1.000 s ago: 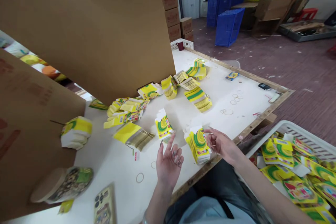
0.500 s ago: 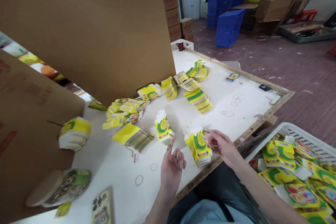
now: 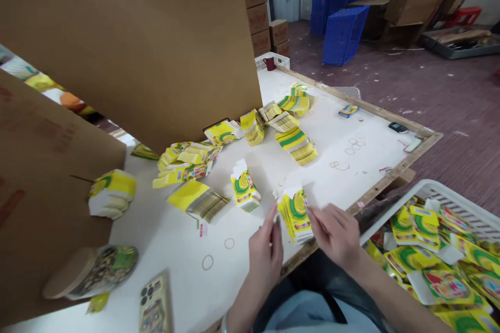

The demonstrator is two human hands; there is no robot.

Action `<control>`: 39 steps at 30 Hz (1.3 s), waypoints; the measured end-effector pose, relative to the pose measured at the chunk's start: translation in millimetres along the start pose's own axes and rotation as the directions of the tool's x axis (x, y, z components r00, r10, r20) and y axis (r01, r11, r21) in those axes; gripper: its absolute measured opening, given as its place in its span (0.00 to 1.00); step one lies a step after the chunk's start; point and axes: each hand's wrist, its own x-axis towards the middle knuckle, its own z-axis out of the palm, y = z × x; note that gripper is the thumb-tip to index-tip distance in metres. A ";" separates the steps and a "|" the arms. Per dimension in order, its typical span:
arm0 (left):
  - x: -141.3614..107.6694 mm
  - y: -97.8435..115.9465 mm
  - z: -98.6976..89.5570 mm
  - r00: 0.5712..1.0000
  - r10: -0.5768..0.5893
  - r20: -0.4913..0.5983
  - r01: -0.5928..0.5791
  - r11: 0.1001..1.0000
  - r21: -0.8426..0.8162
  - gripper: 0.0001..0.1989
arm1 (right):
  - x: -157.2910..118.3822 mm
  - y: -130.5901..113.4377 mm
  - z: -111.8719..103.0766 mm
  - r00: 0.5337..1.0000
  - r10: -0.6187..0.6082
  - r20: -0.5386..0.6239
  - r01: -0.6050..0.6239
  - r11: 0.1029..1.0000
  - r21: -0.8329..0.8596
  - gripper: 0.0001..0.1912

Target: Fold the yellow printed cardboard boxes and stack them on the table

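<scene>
A stack of flat yellow-and-green printed cartons (image 3: 295, 213) lies near the table's front edge. My left hand (image 3: 265, 250) is at the stack's left side, thumb and index finger pinched close together at the edge of a carton. From the right, my right hand (image 3: 338, 234) pinches the right edge of the top carton, its other fingers curled under. The exact contact of the fingertips is slightly blurred. Left of this stack stands a smaller pile of the same cartons (image 3: 245, 187), touched by neither hand.
More carton bundles (image 3: 187, 164) lie along the cardboard panel (image 3: 156, 52). A white basket (image 3: 461, 200) full of filled-looking cartons stands at the right. Rubber bands (image 3: 208, 262), a phone (image 3: 156, 302) and a jar (image 3: 94, 270) are on the table (image 3: 179, 255).
My left hand has moved from an open pose with the index raised to a pinch at the stack's left edge. My right hand has moved slightly down and closer to the carton.
</scene>
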 end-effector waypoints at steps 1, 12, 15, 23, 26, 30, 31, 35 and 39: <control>4.5 6.3 5.4 0.999 0.036 0.033 -0.040 0.990 0.137 0.18 | -1.8 7.1 9.1 0.987 0.116 0.110 -0.111 0.992 -0.051 0.06; 19.9 -20.2 5.7 0.956 0.237 0.173 -0.293 0.768 0.570 0.19 | -30.5 46.5 49.8 0.494 0.689 0.530 -0.510 0.723 -0.465 0.21; 30.4 -41.5 4.7 0.885 0.314 0.344 -0.465 0.596 0.655 0.23 | -37.9 51.9 60.4 0.383 0.712 0.589 -0.586 0.680 -0.441 0.21; 26.7 -78.3 4.3 0.864 0.131 0.485 -0.485 0.470 0.737 0.30 | -60.0 70.5 74.4 0.437 0.670 0.600 -0.861 0.505 0.063 0.29; 27.5 -82.0 5.3 0.872 0.126 0.473 -0.474 0.464 0.748 0.30 | -58.3 76.6 69.0 0.453 0.705 0.546 -0.868 0.488 0.089 0.30; 28.0 -74.7 8.8 0.885 0.156 0.439 -0.453 0.507 0.733 0.30 | -54.2 76.6 54.2 0.476 0.751 0.457 -0.876 0.450 0.173 0.31; 27.5 -70.0 10.1 0.888 0.186 0.420 -0.450 0.531 0.718 0.29 | -53.8 73.1 50.6 0.480 0.752 0.451 -0.876 0.440 0.199 0.31; 24.7 -43.5 17.5 0.897 0.314 0.312 -0.442 0.670 0.597 0.18 | -52.7 44.8 42.0 0.492 0.711 0.502 -0.867 0.350 0.354 0.30; 20.3 -18.9 25.8 0.928 0.238 0.288 -0.361 0.768 0.529 0.10 | -48.5 13.3 42.1 0.522 0.722 0.454 -0.825 0.293 0.483 0.21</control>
